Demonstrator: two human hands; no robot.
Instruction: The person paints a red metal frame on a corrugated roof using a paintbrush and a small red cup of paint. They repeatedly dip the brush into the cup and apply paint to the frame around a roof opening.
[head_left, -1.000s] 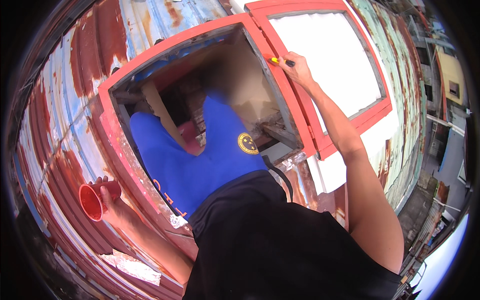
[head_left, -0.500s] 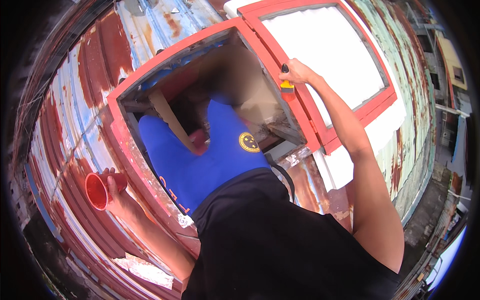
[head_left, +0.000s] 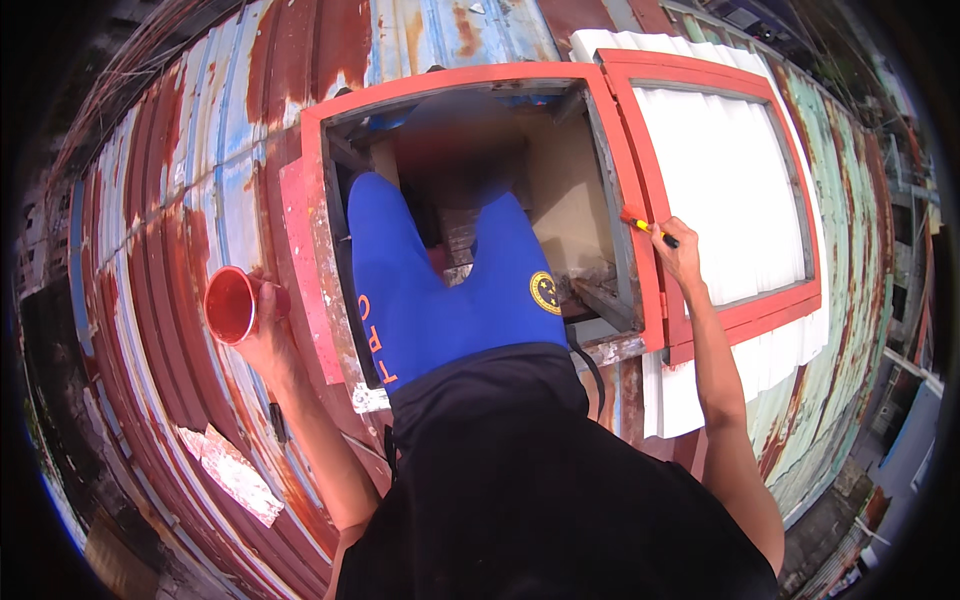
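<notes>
My left hand [head_left: 262, 330] is wrapped round a red cup [head_left: 231, 306], tilted so its inside shows red paint. My right hand [head_left: 680, 252] grips a paintbrush [head_left: 650, 229] by its black and yellow handle. Its red-coated bristles touch or lie very close to the red hatch frame [head_left: 618, 130], near the hinge side. To the right of that lies the opened hatch door [head_left: 735, 350], with a red border and a white corrugated panel [head_left: 725, 185]. My legs, in blue leggings, go down into the hatch opening.
Rusty corrugated roofing [head_left: 190, 230] surrounds the hatch, brown and blue on the left, pale green [head_left: 850, 250] on the right. A peeling whitish scrap [head_left: 230, 472] lies at lower left. The hatch opening [head_left: 570, 190] drops into a dim space. Beyond the roof's right edge are lower buildings.
The view has turned and shifted. My right hand's brush has swung from pointing downward to pointing left, its bristles now at the hatch frame. The cup remains in my left hand.
</notes>
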